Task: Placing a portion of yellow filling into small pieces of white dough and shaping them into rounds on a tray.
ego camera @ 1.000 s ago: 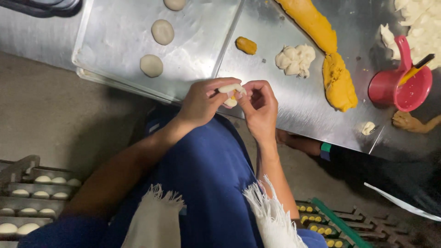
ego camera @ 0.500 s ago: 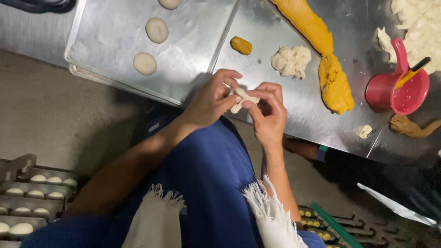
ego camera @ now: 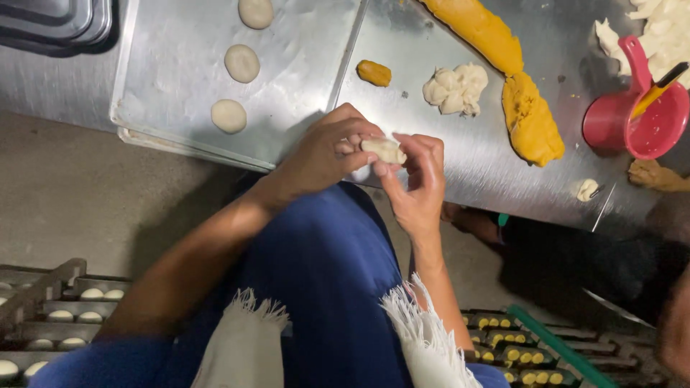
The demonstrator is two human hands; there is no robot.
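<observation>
Both hands are pinching 1 small dough piece (ego camera: 383, 149) above the tabletop (ego camera: 467, 165) edge: the left hand (ego camera: 327, 154) is cupping it, the right hand (ego camera: 417, 179) is pressing from the side, both grips clamped on it, seemingly shaping it. 3 shaped rounds (ego camera: 228, 116) are lying spaced on the tray (ego camera: 165, 86). Fingers are hiding most of the piece.

The person wears blue trousers with a white cloth, frayed into loose fringes at its edges, lying across the lap, while both forearms and hands (ego camera: 374, 162) are bare, without sleeves.
</observation>
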